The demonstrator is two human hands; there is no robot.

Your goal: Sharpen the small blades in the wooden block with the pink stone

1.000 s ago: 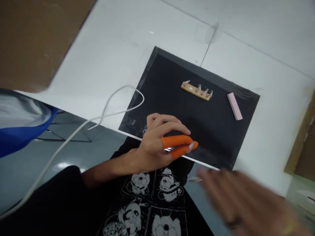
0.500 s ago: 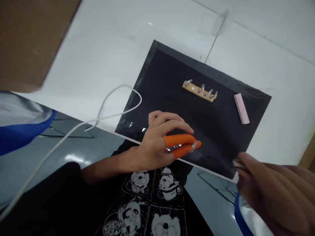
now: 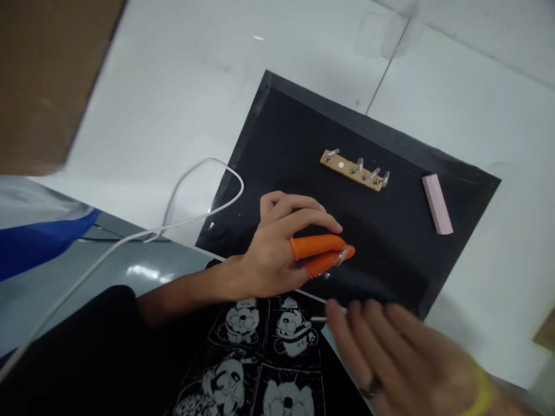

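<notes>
My left hand (image 3: 277, 248) wears orange finger cots (image 3: 318, 248) on its thumb and index finger. Pinched between them is a small clear nail tip (image 3: 342, 256), above the black mat (image 3: 286, 138). At the lower right, my right hand (image 3: 390, 352) is blurred by motion, its fingers closed around a thin tool (image 3: 319, 319). Only the tool's narrow pale end shows, so I cannot tell its kind. Farther up the mat lies a tan strip (image 3: 352, 171) with several clear tips standing on it and one white dot. A pink block (image 3: 437, 204) rests to its right.
A white cable (image 3: 182, 216) loops over the mat's left edge and the table (image 3: 173, 104). A brown panel (image 3: 52, 81) covers the upper left. Clear plastic pieces (image 3: 375, 34) lie at the back. Blue and whitish material (image 3: 43, 231) hangs at the left.
My right hand has swung left and toward my body with the thin tool. My left hand keeps its pinch on the nail tip. The view has shifted slightly.
</notes>
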